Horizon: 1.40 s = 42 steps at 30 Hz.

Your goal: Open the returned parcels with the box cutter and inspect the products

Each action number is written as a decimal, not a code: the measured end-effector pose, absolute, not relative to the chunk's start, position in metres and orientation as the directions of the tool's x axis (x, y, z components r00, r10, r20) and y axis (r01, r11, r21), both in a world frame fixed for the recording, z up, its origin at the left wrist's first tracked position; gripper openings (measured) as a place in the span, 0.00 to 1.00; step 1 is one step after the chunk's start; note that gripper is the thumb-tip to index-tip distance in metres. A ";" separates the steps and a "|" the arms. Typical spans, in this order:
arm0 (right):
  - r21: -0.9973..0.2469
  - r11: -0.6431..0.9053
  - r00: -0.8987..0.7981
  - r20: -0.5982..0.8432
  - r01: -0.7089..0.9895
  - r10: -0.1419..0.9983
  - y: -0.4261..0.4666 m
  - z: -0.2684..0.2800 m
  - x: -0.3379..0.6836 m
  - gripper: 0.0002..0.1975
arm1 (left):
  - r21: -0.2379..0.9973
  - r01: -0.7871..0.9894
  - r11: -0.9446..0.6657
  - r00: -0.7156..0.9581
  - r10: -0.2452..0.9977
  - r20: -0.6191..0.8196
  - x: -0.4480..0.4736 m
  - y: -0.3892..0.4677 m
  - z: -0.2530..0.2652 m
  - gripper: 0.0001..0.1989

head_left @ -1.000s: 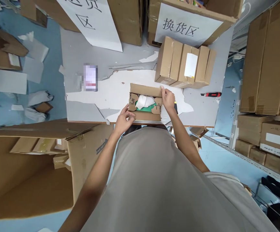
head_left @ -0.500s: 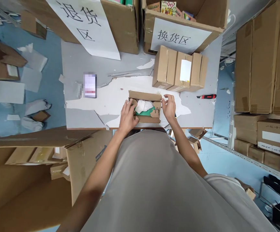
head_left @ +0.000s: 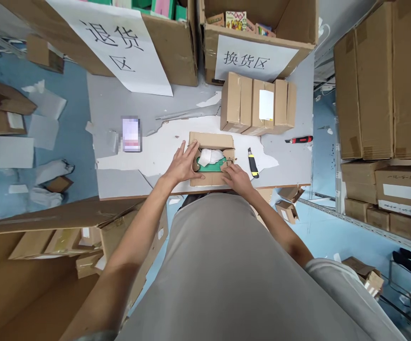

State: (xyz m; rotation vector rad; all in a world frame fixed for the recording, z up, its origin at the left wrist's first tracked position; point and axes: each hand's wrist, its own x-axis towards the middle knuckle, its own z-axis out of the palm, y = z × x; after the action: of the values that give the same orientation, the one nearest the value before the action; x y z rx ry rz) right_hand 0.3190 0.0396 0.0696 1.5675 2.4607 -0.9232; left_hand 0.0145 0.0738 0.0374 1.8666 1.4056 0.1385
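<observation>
A small cardboard box (head_left: pixel 210 139) lies on the table with its flaps spread. Inside it are crumpled white paper (head_left: pixel 210 157) and a green item (head_left: pixel 210 167), partly covered by the paper. My left hand (head_left: pixel 183 163) rests at the box's left end, fingers spread along its edge. At the lower right corner, my right hand (head_left: pixel 239 179) touches the right and near flaps with its fingers apart. Just right of that hand lies a yellow and black utility knife (head_left: pixel 253 163).
Three closed cardboard boxes (head_left: pixel 236 102) stand behind, with a red and black utility knife (head_left: pixel 299 139) to their right. A phone (head_left: pixel 131 134) lies at left. Large labelled cartons (head_left: pixel 177 52) line the back. A big open carton (head_left: pixel 120 237) stands at lower left.
My right hand has moved from the box's upper right corner down to its lower right, uncovering the yellow knife. My left hand has shifted slightly left. The view has tilted a little.
</observation>
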 end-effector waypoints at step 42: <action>-0.471 0.344 -0.413 -0.047 0.812 0.910 0.143 0.133 0.227 0.19 | 0.817 0.575 0.041 0.052 0.995 -0.087 0.038 0.065 0.096 0.11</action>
State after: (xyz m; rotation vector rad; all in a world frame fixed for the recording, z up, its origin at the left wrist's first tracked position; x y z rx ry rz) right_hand 0.2274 0.1428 0.1333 1.7966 2.7515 -0.7345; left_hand 0.0383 0.0647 0.0963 1.6192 1.6077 0.7472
